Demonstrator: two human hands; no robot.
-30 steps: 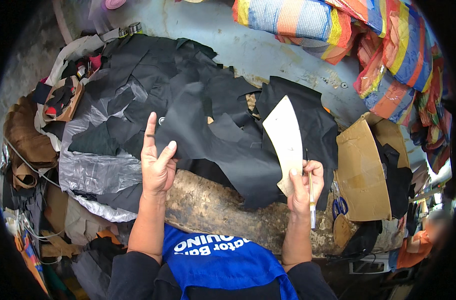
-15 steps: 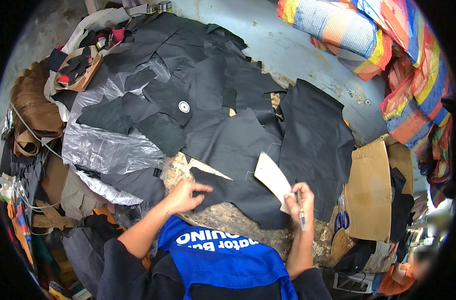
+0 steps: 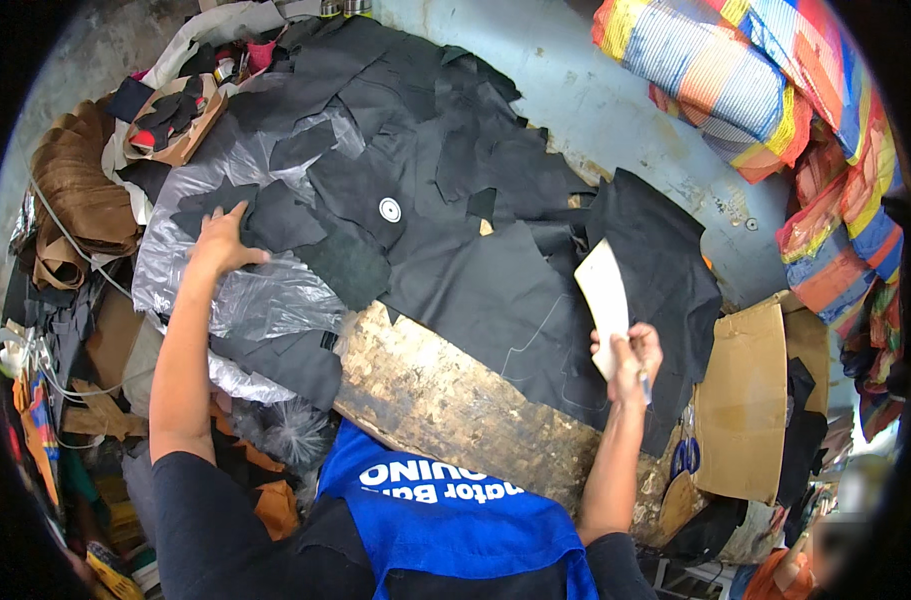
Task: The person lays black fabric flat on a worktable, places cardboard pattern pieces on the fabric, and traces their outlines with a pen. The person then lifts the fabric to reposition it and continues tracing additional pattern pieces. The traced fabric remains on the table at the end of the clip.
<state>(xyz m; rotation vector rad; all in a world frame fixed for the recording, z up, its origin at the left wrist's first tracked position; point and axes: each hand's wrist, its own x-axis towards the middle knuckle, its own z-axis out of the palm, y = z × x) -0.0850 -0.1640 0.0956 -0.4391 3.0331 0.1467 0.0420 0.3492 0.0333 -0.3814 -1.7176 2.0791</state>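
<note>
The black sheet [image 3: 470, 280] lies across the worn surface [image 3: 455, 395], a pale outline on it; it looks limp and fairly heavy, best taken by an edge with spread fingers. Left of it, the plastic [image 3: 285, 295] seems light and slippery. The left hand [image 3: 225, 243], fingers apart, is at a scrap [image 3: 287, 215] on it, probably soft and easily pinched. The right hand [image 3: 627, 358] is clamped on the white template [image 3: 601, 285]'s lower end, above the sheet; likely light, stiff, bendable if squeezed. A slim pen [image 3: 646, 388] shows beside that palm.
</note>
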